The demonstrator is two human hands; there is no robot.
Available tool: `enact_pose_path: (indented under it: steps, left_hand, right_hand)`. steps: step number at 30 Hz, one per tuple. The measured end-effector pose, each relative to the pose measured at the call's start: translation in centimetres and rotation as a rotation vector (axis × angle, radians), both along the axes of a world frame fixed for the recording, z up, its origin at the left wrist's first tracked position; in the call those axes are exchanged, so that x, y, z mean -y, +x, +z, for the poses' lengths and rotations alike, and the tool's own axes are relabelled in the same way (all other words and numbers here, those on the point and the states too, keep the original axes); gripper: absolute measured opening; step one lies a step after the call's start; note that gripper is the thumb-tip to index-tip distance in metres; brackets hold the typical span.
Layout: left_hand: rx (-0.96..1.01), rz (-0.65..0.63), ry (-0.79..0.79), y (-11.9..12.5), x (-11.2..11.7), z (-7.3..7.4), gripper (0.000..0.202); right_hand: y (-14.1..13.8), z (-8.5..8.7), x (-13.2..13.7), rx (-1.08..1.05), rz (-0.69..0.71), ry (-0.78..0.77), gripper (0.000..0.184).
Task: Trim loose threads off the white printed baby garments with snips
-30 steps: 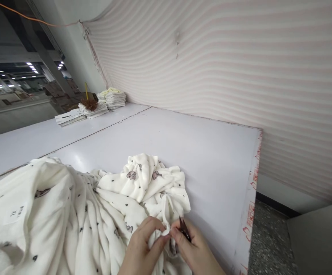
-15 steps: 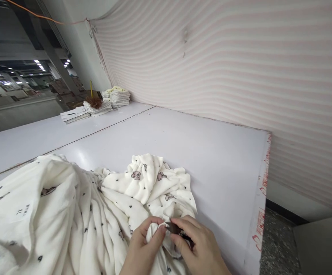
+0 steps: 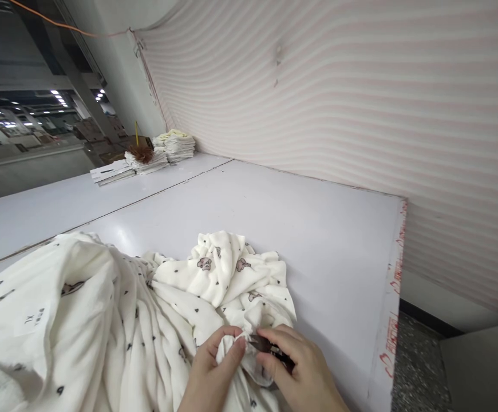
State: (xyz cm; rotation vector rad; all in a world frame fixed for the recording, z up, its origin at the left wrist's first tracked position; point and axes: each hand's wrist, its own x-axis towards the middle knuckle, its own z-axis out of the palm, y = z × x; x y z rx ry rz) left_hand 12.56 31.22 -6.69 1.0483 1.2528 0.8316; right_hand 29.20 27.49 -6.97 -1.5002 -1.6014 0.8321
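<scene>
A white, soft printed garment (image 3: 141, 309) with small dark marks and brownish animal figures lies bunched along the table's near side. An "XL" mark shows inside its opening at the left. My left hand (image 3: 217, 363) pinches a gathered edge of the cloth between thumb and fingers. In my right hand (image 3: 298, 366) is a pair of dark thread snips (image 3: 270, 347), held between thumb and fingers. The tips of the snips are at the pinched edge, close to my left thumb. My right palm hides the rear of the snips.
The pale table (image 3: 317, 229) has a seam across it and red-printed tape on its right edge. Stacks of folded white cloth (image 3: 178, 146) and paper sheets (image 3: 111, 171) stand at the far left. A striped cloth sheet (image 3: 339, 97) hangs behind the table.
Both hands have barely shifted. The tips of the snips sit slightly farther from my left thumb, and the cloth edge between them has moved a little.
</scene>
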Motion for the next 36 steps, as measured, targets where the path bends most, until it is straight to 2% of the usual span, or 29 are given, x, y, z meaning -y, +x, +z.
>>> enact_pose_path:
  steps: [4, 8, 11, 14, 16, 18, 19, 21, 23, 26, 28, 30, 31, 34, 36]
  left_hand:
    - [-0.067, -0.057, 0.082, -0.1, 0.1, -0.2, 0.039]
    - [-0.122, -0.097, 0.139, -0.1, 0.1, -0.6, 0.037]
    - [-0.16, -0.103, 0.147, -0.1, 0.1, -0.6, 0.034]
    - [-0.194, -0.129, 0.19, 0.0, 0.1, -0.2, 0.029]
    - [-0.211, -0.184, 0.298, 0.1, 0.1, 0.0, 0.021]
    - [-0.264, -0.258, 0.432, 0.0, 0.3, 0.1, 0.017]
    - [-0.311, -0.279, 0.506, -0.1, 0.4, 0.0, 0.017]
    - [-0.433, -0.271, 0.681, -0.5, 0.7, -0.3, 0.015]
    - [-0.54, -0.241, 0.895, -1.1, 1.1, -0.9, 0.017]
    - [-0.617, -0.281, 1.134, -1.7, 1.3, -1.9, 0.025]
    - [-0.621, -0.299, 1.2, -1.7, 1.3, -2.2, 0.029]
    - [-0.567, -0.298, 1.193, -1.6, 1.1, -2.0, 0.026]
    - [-0.519, -0.308, 1.137, -1.4, 0.8, -1.6, 0.022]
    - [-0.408, -0.365, 0.772, -0.9, -0.1, 0.1, 0.017]
    - [-0.421, -0.417, 0.509, -0.4, -0.8, 1.4, 0.019]
  right_hand:
    - [-0.1, 0.3, -0.3, -0.018, 0.011, -0.001, 0.029]
    - [-0.1, 0.3, -0.5, -0.08, -0.002, -0.032, 0.02]
    - [-0.2, -0.1, -0.5, -0.237, -0.012, -0.095, 0.014]
    - [-0.2, -0.9, -0.4, -0.39, -0.041, -0.171, 0.021]
    - [0.0, -1.2, -0.5, -0.378, -0.104, -0.131, 0.021]
    - [0.3, -1.0, -0.6, -0.269, -0.116, -0.07, 0.043]
    - [0.5, -0.8, -0.7, -0.187, -0.085, -0.058, 0.047]
    - [1.2, -0.3, -0.8, -0.029, -0.005, -0.075, 0.03]
    - [1.9, -0.1, -0.8, 0.031, 0.033, -0.108, 0.011]
    - [3.3, -0.7, -1.2, -0.071, -0.003, -0.153, 0.01]
    - [4.1, -1.5, -2.0, -0.048, -0.166, -0.125, 0.019]
    - [4.7, -2.4, -3.2, 0.014, -0.334, -0.098, 0.028]
    - [4.9, -2.8, -3.8, 0.023, -0.365, -0.101, 0.024]
    - [5.0, -3.7, -5.1, -0.072, -0.283, -0.139, 0.011]
    - [5.0, -3.9, -5.3, -0.14, -0.239, -0.14, 0.017]
